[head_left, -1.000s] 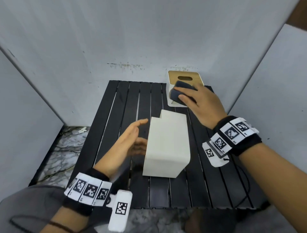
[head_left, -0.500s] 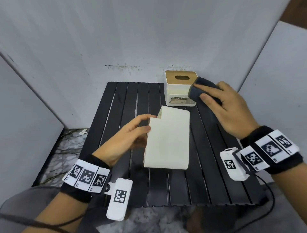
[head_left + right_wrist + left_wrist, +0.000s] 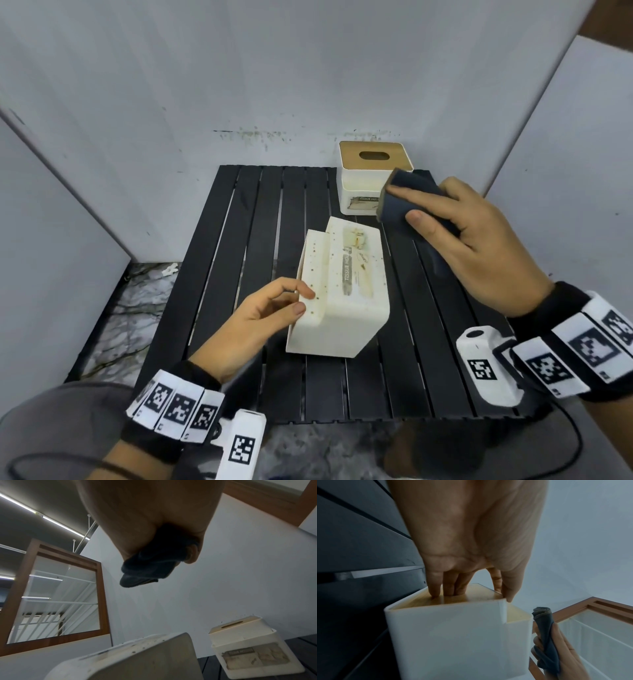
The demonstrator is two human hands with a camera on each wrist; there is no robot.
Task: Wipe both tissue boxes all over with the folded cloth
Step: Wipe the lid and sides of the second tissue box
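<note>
A white tissue box (image 3: 342, 291) lies on its side mid-table, its speckled label face turned up. My left hand (image 3: 274, 308) grips its left end: fingers press the wooden lid (image 3: 453, 599) and the thumb hooks over the white edge. My right hand (image 3: 472, 240) holds the folded dark blue cloth (image 3: 404, 202) in the air, above and to the right of that box. The cloth (image 3: 150, 563) touches neither box. A second white box (image 3: 363, 192) with a wooden slotted lid (image 3: 375, 156) stands upright at the back right of the table.
The black slatted table (image 3: 239, 274) is hemmed in by grey panels at the back (image 3: 308, 85), left and right. Marble floor (image 3: 137, 308) shows past its left edge. A cable (image 3: 565, 442) trails from my right wrist over the near right corner.
My right hand lifted the cloth away from the back box and moved nearer. My left hand took hold of the near box and turned it, so its speckled label face now points up.
</note>
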